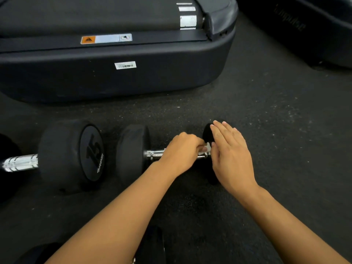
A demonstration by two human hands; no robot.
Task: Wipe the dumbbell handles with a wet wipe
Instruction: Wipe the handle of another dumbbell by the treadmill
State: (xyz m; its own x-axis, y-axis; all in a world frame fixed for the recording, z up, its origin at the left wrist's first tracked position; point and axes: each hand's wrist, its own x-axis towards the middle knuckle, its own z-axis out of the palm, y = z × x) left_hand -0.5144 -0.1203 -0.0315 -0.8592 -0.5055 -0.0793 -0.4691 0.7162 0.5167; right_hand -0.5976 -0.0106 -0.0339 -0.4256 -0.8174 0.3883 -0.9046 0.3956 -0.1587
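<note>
While the left hand [181, 149] pinches a white wipe [207, 147] against the chrome handle [155, 154], the right hand [230, 155] rests flat-fingered on the dumbbell's [132, 153] black end. Left of both hands, another dumbbell [70, 155] reads "15".

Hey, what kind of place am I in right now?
Most likely a gym. Black rubber-headed dumbbells with chrome handles lie on speckled black rubber flooring, and the dark base of a treadmill with a warning sticker sits just beyond them.

Left hand [181, 151] curled, knuckles up; right hand [229, 155] flat, fingers straight.
</note>
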